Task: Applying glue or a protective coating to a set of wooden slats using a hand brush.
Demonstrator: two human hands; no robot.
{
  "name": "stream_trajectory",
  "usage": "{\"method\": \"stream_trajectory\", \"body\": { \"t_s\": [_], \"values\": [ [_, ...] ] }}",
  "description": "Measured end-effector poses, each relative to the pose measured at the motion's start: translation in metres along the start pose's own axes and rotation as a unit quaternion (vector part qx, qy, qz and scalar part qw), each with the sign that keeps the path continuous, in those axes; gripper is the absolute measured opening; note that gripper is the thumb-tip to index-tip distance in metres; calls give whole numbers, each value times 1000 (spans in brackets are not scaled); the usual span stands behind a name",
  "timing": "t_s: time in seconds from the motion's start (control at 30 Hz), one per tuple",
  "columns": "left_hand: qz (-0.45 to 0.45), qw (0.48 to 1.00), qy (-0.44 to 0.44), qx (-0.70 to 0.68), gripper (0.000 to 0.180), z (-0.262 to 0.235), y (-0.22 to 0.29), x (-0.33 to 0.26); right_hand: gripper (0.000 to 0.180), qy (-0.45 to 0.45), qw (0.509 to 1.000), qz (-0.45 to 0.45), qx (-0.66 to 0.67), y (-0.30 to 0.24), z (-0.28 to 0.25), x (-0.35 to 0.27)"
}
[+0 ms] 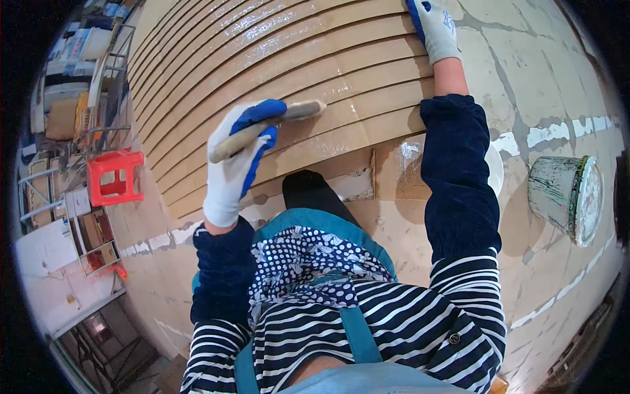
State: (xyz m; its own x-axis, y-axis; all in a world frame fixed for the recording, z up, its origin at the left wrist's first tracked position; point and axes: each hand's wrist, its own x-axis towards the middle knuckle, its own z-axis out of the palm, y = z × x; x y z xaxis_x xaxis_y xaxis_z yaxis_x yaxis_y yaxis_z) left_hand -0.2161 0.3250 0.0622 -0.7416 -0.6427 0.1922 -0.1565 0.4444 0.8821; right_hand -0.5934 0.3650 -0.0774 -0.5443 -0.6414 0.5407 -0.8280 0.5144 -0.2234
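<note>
In a white glove with a blue palm, my left hand (231,151) is closed around a brush (246,140). The brush's worn handle slants up to the right, and its pale tip lies over overlapping tan boards (341,85). These boards step away in long, staggered strips, with wet, shiny patches on several. My right hand (437,31), gloved the same way, reaches far forward to the boards' right edge. The top of the picture cuts off most of its fingers, so its grip is unclear.
A paint-smeared bucket (558,196) stands at the right, near a white round container (494,169) partly behind my right sleeve. A red plastic stool (115,177) is at the left, beside cluttered racks (72,98). The tan floor (525,276) has pale, patchy seams.
</note>
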Motion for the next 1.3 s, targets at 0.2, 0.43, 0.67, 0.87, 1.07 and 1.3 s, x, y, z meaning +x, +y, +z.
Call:
{"method": "stream_trajectory", "body": {
  "t_s": [0.2, 0.43, 0.67, 0.87, 1.07, 1.3],
  "values": [
    [-6, 992, 128, -17, 16, 36, -24, 9, 26, 76, 890, -96, 439, 24, 12, 2],
    [188, 941, 275, 53, 10, 52, -58, 95, 62, -63, 972, 113, 194, -5, -7, 16],
    [94, 982, 155, 42, 14, 66, -54, 7, 49, -99, 971, 153, 154, -3, -10, 13],
    [60, 966, 221, -121, 17, 63, -17, 51, 34, -56, 996, 57, 43, 12, 4, 3],
    [114, 978, 121, 127, 7, 84, -41, 19, 33, -20, 988, 28, 151, 23, 22, 13],
    [-18, 994, 99, -35, 4, 43, -25, -35, 29, -16, 993, 84, 82, 27, 30, 9]
  ]
}}
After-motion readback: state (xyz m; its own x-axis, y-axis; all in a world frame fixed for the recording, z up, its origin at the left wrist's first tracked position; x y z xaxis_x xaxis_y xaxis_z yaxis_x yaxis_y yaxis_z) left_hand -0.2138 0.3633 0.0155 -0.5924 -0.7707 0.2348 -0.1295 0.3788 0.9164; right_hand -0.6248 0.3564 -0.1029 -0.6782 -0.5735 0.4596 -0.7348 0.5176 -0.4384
